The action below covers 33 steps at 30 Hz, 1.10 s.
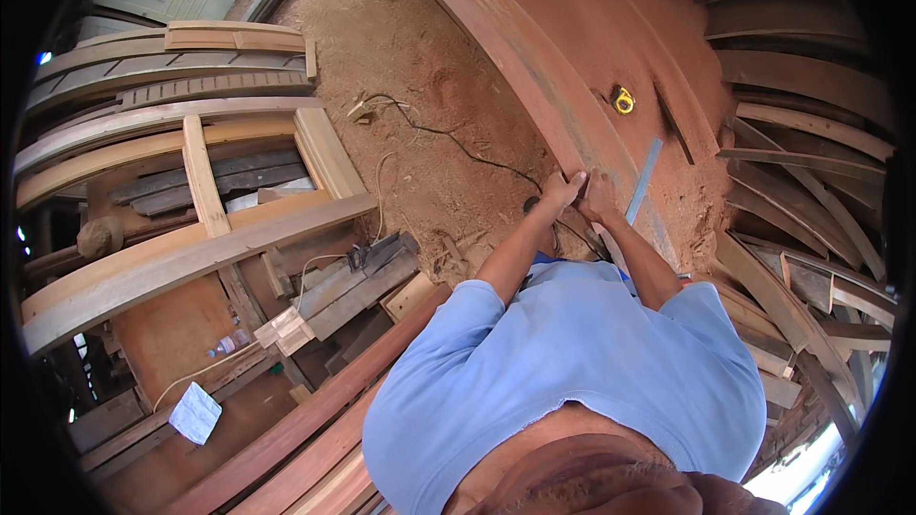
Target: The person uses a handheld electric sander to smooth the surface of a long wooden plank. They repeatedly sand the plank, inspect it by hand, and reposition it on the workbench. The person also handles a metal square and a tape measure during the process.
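A long reddish wooden plank (pixel 496 33) runs across a sawdust-covered workbench (pixel 611 19). My left hand (pixel 561 191) grips the near edge of this plank, fingers curled over it. My right hand (pixel 601 198) rests on the plank right beside the left, fingers closed against the wood; whether it holds anything is hidden. A grey metal ruler (pixel 644 179) lies on the bench just right of my right hand. A yellow tape measure (pixel 623 99) sits farther up the bench. My blue shirt fills the lower middle.
A black cable (pixel 458 138) trails over the sawdust floor. Wooden frames (pixel 200 219) and stacked boards stand at the left, curved planks (pixel 811 133) at the right. A power tool (pixel 367 256) lies on boards below the frames, with a white paper (pixel 196 413) nearby.
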Each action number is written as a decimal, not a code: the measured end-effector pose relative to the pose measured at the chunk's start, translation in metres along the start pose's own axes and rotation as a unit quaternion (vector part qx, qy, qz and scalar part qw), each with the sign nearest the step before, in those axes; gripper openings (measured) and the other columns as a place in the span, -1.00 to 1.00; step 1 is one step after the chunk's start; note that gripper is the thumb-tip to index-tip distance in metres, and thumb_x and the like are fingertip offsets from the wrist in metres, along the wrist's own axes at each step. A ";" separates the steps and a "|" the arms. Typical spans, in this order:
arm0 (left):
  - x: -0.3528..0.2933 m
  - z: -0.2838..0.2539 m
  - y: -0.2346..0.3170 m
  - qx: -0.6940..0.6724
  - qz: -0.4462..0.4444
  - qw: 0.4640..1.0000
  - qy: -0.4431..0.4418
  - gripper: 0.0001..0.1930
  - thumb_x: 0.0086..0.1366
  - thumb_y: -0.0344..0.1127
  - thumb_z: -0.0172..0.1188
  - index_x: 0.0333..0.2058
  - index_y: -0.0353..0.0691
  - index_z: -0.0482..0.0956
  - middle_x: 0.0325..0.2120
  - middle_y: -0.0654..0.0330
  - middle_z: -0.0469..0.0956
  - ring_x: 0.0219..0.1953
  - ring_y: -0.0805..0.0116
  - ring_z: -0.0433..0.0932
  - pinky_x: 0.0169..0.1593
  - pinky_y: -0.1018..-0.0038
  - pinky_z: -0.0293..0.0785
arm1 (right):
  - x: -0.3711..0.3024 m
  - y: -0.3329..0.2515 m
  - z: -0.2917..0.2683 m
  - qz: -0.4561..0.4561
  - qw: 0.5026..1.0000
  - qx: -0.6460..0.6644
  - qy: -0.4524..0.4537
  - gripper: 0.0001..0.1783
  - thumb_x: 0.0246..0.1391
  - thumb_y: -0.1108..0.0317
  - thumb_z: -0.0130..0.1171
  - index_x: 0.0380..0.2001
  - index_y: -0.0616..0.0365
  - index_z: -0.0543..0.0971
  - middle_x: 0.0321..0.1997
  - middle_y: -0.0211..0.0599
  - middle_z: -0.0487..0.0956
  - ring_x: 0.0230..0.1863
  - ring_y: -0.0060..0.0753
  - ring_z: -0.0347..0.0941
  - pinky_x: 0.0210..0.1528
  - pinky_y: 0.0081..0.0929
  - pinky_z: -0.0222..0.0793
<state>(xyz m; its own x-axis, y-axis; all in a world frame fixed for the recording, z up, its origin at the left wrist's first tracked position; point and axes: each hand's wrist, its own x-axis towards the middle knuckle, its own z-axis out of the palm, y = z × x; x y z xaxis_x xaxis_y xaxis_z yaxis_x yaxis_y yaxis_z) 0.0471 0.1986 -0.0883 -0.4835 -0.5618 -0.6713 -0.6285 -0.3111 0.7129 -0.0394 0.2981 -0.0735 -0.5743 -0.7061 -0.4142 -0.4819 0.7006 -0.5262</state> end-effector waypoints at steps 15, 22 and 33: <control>-0.003 -0.009 -0.003 -0.141 0.017 0.987 -0.075 -0.36 0.31 -0.01 0.35 0.18 -0.33 0.43 -0.12 0.06 0.63 -0.25 0.29 0.62 -0.23 0.36 0.56 | 0.001 0.007 -0.035 -0.006 0.961 0.216 -0.171 -0.09 -0.21 -0.06 0.45 0.15 0.31 0.46 0.12 0.18 0.57 0.16 0.08 0.52 0.20 -0.12 0.41; -0.006 -0.011 -0.008 -0.172 -0.034 0.983 -0.056 -0.06 0.16 0.13 0.45 0.35 -0.15 0.15 -0.03 0.05 0.54 -0.25 0.28 0.54 -0.27 0.28 0.53 | 0.002 0.016 -0.026 -0.045 0.968 0.195 -0.149 -0.17 -0.06 -0.06 0.40 0.18 0.28 0.48 0.11 0.10 0.60 0.16 0.00 0.52 0.21 -0.16 0.40; -0.003 0.008 -0.030 -0.314 0.019 0.947 -0.068 -0.03 0.17 0.09 0.41 0.40 -0.13 0.06 0.13 0.02 0.44 0.12 0.13 0.48 0.08 0.24 0.51 | -0.008 0.040 -0.019 0.058 0.950 0.227 -0.208 -0.14 0.12 -0.34 0.21 0.10 0.30 0.57 0.05 0.08 0.63 0.10 -0.09 0.55 0.17 -0.21 0.39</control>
<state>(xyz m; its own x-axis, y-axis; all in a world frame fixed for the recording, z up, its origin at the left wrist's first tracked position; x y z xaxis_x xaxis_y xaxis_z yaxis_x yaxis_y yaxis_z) 0.0626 0.2161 -0.1094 -0.5993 -0.4915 -0.6319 -0.1430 -0.7109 0.6886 -0.0668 0.3337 -0.0767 -0.2485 -0.6726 -0.6971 -0.0426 0.7265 -0.6858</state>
